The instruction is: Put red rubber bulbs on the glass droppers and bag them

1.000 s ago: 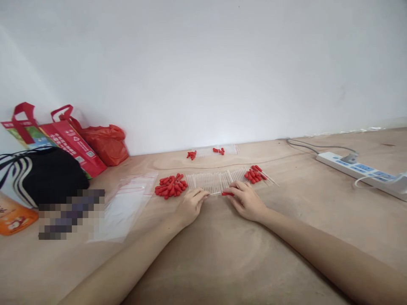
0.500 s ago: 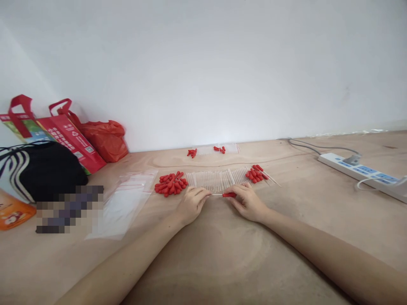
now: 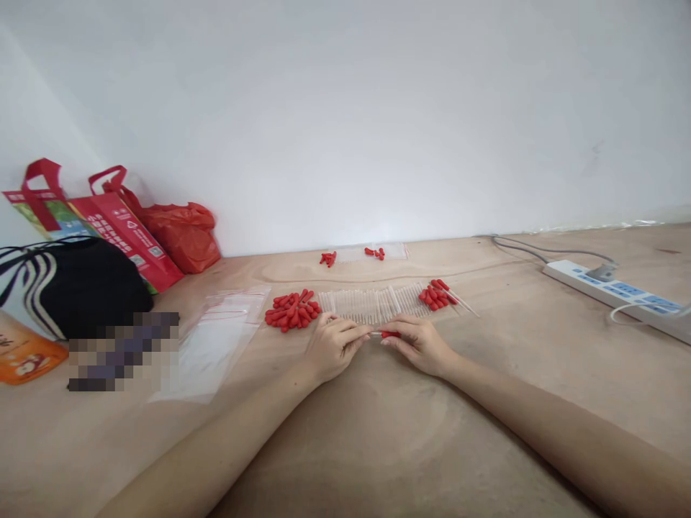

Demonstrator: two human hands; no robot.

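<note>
red piece, pale stick
left hand, now closer in, pinches the stick; right hand pinches the red piece; less stick shows.

Left hand hides stick end; right edge crops power strip.

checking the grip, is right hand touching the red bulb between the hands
Touching: the head view shows the right hand pinching the red bulb between thumb and fingers.

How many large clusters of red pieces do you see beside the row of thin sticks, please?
2: the left cluster is at one end of the row of thin sticks and the right cluster at the other; neither is hidden.
</note>
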